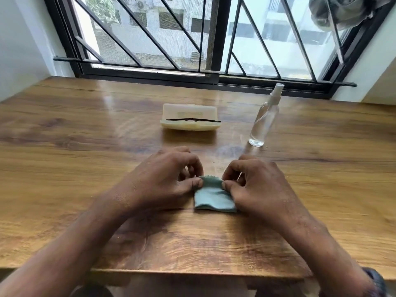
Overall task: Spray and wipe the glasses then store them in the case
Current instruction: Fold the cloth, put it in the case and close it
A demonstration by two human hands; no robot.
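Nearest, the wooden table (64, 189) ends in a straight front edge, with bare surface to both sides of the forearms. Just beyond, the left hand (162, 179) and right hand (257, 185) pinch the teal microfiber cloth (212, 197), thumb and forefinger of each closed on its far, zigzag-cut corners; the cloth lies folded flat between the hands, its near edge on the table. Beyond the hands lies a clear strip of tabletop. Farther on, the cream glasses case (190, 120) sits open at centre, with the dark-framed glasses (190, 120) lying inside along its hinge line. Right of the case, well apart, stands an upright clear spray bottle (264, 118). Behind, the table meets a black-barred window (216, 39).
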